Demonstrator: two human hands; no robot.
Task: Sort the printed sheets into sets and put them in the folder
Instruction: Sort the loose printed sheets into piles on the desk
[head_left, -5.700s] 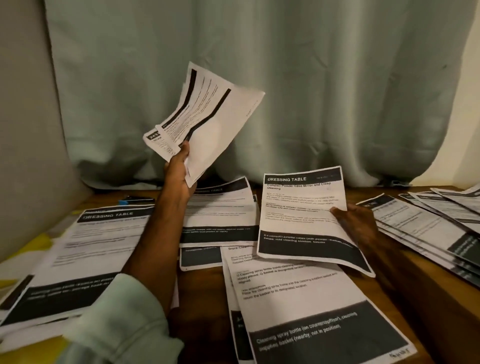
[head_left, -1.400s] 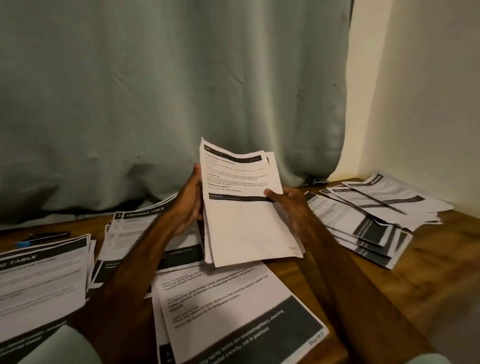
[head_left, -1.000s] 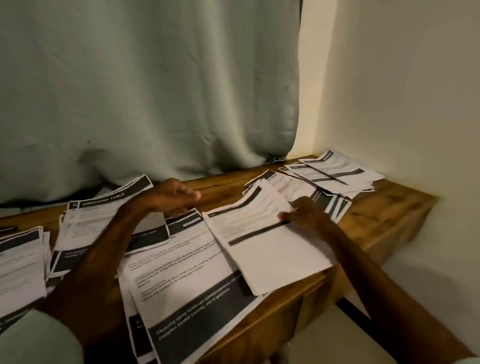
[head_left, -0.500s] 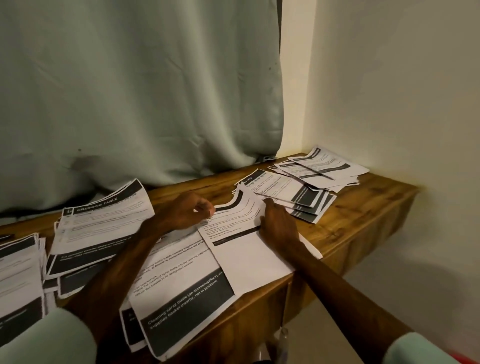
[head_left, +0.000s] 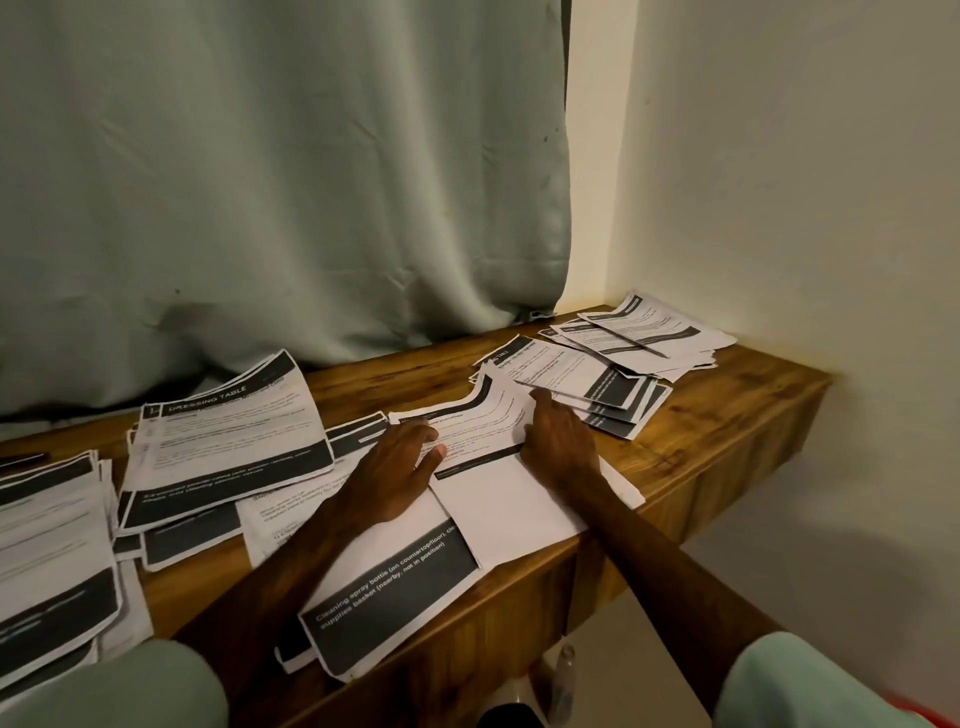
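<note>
The person is pressing both hands down on a small set of sheets (head_left: 501, 506) that is lying on the wooden counter (head_left: 727, 415). The left hand (head_left: 400, 467) is resting flat on its left edge with fingers spread and fairly straight, gripping nothing. The right hand (head_left: 558, 452) is lying palm down on its right side, fingers stretched forward over the printed lines, also holding nothing. The top of the set is curling up just ahead of the right hand's fingertips, where it is meeting a fanned stack (head_left: 587, 382) of pages with dark bands. Further beyond that hand, in the corner by the wall (head_left: 779, 182), another loose pile (head_left: 670, 325) is sitting; a thin dark line (head_left: 631, 339) across it may be a pen, though the view is too soft to be sure. Under the left forearm, nearer the person than the hands, a large sheet with a dark footer (head_left: 400, 577) is hanging over the counter's front edge. To the left of the left hand a stack headed DRESSING TABLE (head_left: 228, 431) is lying slightly tilted, and further left another thick stack (head_left: 47, 535) is running out of view. A pale green curtain (head_left: 285, 182) is hanging behind the counter, beyond both hands, and pale sleeves (head_left: 119, 686) are showing at the bottom of the view.
</note>
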